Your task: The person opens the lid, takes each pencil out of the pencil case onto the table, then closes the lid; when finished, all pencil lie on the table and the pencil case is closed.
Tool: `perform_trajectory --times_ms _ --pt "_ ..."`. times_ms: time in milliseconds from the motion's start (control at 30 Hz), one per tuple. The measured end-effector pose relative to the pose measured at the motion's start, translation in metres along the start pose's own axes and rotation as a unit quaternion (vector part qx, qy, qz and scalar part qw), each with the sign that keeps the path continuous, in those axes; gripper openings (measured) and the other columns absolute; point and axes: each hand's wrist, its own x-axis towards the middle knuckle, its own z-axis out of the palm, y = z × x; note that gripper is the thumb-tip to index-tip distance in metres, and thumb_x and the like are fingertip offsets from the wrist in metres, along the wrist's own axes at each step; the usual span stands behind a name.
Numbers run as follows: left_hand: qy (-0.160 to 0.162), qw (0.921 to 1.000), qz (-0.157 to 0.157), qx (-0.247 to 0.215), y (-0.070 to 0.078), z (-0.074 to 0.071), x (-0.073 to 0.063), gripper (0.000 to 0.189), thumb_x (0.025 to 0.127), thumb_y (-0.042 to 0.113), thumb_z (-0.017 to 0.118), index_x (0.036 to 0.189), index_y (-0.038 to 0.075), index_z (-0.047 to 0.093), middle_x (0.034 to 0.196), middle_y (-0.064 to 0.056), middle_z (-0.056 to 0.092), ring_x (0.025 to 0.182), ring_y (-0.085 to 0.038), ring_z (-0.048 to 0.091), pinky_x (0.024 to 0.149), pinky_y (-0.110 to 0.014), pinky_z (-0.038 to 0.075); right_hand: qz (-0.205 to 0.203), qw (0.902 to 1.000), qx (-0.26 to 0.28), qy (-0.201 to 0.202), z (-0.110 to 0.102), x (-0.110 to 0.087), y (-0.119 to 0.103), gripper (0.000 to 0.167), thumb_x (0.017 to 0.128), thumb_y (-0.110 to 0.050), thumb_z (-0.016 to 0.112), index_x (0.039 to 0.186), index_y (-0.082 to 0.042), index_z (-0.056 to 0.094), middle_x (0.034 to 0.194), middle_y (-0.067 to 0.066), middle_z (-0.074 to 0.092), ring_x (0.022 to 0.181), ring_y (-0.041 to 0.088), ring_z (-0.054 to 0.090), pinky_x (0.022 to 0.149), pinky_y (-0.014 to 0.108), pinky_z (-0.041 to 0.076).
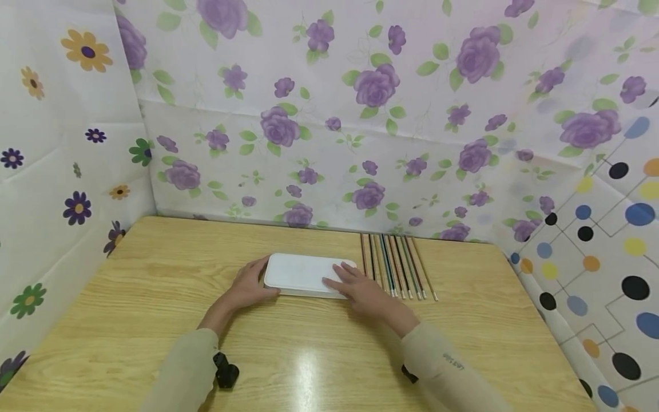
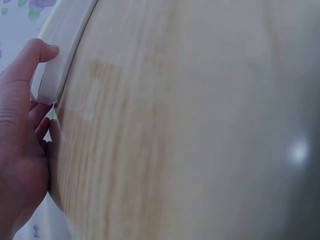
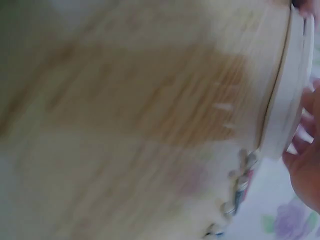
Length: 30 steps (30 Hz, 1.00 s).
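A white rectangular box with rounded corners and a lid (image 1: 304,272) lies on the table near its far side. My left hand (image 1: 250,284) holds its left end, the thumb along the front side and the other fingers round the far side. In the left wrist view, the thumb of that hand (image 2: 22,110) presses on the box's wall (image 2: 62,50). My right hand (image 1: 362,290) rests with spread fingers on top of the lid at the right end. The right wrist view is blurred and shows the fingers of this hand (image 3: 307,130) over the lid's edge.
Just right of the box, several pencils (image 1: 399,263) lie side by side in a row, their metal-tipped ends toward me. The wooden table (image 1: 309,355) meets a flower-patterned cloth wall (image 1: 329,143) at the back. Patterned sheets also hang at left and right.
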Motion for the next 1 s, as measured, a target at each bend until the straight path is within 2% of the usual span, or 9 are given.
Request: perform_trajectory --times_ms 100,167,233,300,400,467,667,867,1000 --pt "0.0 1.0 -0.007 0.0 0.0 0.0 -0.001 0.093 0.077 0.029 0.075 0.152 0.003 0.027 0.149 -0.026 0.031 0.135 -0.05 0.021 0.104 -0.067 0.02 -0.003 0.999 -0.039 -0.022 -0.002 0.001 -0.008 0.08 0.077 0.018 0.059 0.147 -0.018 0.043 0.151 0.026 0.027 0.139 0.043 0.024 0.109 0.049 0.029" --pt "-0.002 1.0 -0.006 0.004 0.0 0.0 -0.001 0.093 0.077 0.03 0.075 0.152 0.004 0.027 0.149 -0.026 0.031 0.135 -0.05 0.021 0.104 -0.067 0.02 0.004 0.9984 -0.046 -0.032 -0.003 0.001 -0.011 0.084 0.074 0.019 0.057 0.148 -0.019 0.043 0.152 0.027 0.025 0.139 0.044 0.022 0.111 0.049 0.024" --pt "-0.004 1.0 -0.008 0.003 0.0 0.001 -0.002 0.094 0.077 0.03 0.075 0.152 0.004 0.027 0.149 -0.025 0.031 0.135 -0.049 0.021 0.104 -0.067 0.021 0.013 0.9984 -0.046 -0.031 -0.003 0.0 -0.013 0.08 0.077 0.018 0.055 0.147 -0.019 0.044 0.152 0.026 0.026 0.14 0.043 0.023 0.111 0.049 0.024" --pt "-0.006 0.9999 -0.006 0.006 -0.001 0.001 -0.002 0.095 0.076 0.032 0.076 0.152 0.005 0.027 0.149 -0.025 0.032 0.135 -0.049 0.022 0.104 -0.067 0.022 0.018 0.9988 -0.039 -0.022 -0.001 -0.001 -0.013 0.069 0.085 0.013 0.054 0.146 -0.019 0.046 0.152 0.025 0.027 0.14 0.043 0.023 0.111 0.05 0.025" --pt "-0.005 1.0 -0.005 0.003 0.0 0.002 -0.003 0.098 0.074 0.035 0.079 0.152 0.005 0.028 0.148 -0.027 0.032 0.134 -0.049 0.022 0.103 -0.066 0.023 0.018 0.9995 -0.026 0.003 0.001 -0.002 -0.012 0.05 0.096 -0.001 0.052 0.143 -0.018 0.05 0.15 0.025 0.031 0.139 0.043 0.026 0.109 0.051 0.027" --pt "-0.003 1.0 -0.003 0.002 -0.001 0.002 -0.002 0.101 0.073 0.038 0.08 0.152 0.004 0.027 0.148 -0.028 0.032 0.134 -0.049 0.023 0.103 -0.067 0.023 0.019 0.9995 -0.014 0.021 0.003 -0.002 -0.012 0.043 0.099 -0.012 0.053 0.141 -0.019 0.052 0.15 0.024 0.033 0.138 0.043 0.026 0.108 0.053 0.028" --pt "0.011 0.9999 0.004 0.009 -0.004 0.0 -0.002 0.107 0.07 0.045 0.084 0.152 0.005 0.028 0.148 -0.029 0.031 0.133 -0.05 0.024 0.102 -0.068 0.024 0.034 0.999 0.012 0.028 0.006 0.001 -0.016 0.047 0.098 -0.03 0.058 0.143 -0.02 0.051 0.152 0.023 0.03 0.14 0.044 0.022 0.11 0.056 0.023" --pt "0.013 0.9998 0.007 0.016 -0.006 0.003 -0.005 0.106 0.07 0.044 0.085 0.151 0.003 0.03 0.147 -0.028 0.033 0.133 -0.05 0.026 0.102 -0.068 0.023 0.018 0.9989 -0.043 0.011 0.007 -0.002 -0.02 0.051 0.097 -0.035 0.059 0.144 -0.022 0.049 0.151 0.024 0.03 0.138 0.046 0.023 0.109 0.056 0.024" --pt "0.014 0.9998 0.004 0.013 -0.005 0.005 -0.006 0.105 0.07 0.044 0.084 0.15 0.004 0.031 0.147 -0.028 0.034 0.134 -0.049 0.026 0.103 -0.067 0.022 0.013 0.9987 -0.046 0.019 0.007 -0.005 -0.019 0.051 0.096 -0.036 0.059 0.144 -0.021 0.048 0.15 0.025 0.031 0.137 0.047 0.025 0.109 0.056 0.025"
